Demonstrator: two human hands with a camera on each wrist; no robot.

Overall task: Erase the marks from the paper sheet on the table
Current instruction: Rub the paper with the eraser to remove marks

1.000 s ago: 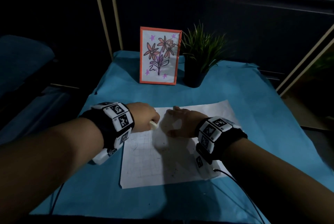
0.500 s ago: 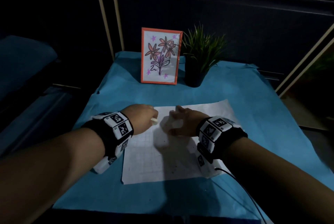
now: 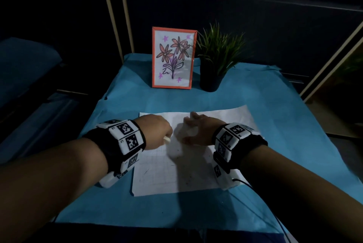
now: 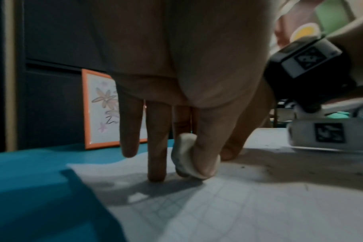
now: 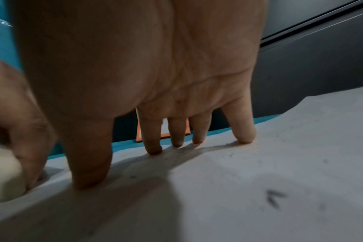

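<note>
A white gridded paper sheet (image 3: pixel 188 176) lies on the blue table cover (image 3: pixel 275 154). My left hand (image 3: pixel 157 133) pinches a white eraser (image 4: pixel 186 157) between thumb and finger, its lower end on the paper (image 4: pixel 249 209) near the sheet's upper left. In the head view only the tip of the eraser (image 3: pixel 167 139) shows. My right hand (image 3: pixel 196 131) presses flat on the sheet just right of the eraser, fingertips (image 5: pixel 243 136) spread on the paper (image 5: pixel 259 180). A dark pencil mark (image 5: pixel 275 199) and grey crumbs lie near the right hand.
At the table's back stand an orange-framed flower drawing (image 3: pixel 173 58) and a potted green plant (image 3: pixel 214 60). The table edge drops off left and right. A cable (image 3: pixel 243 183) trails from the right wristband.
The left hand and its eraser have shifted slightly across the upper-left part of the sheet. The right hand keeps pressing in about the same place.
</note>
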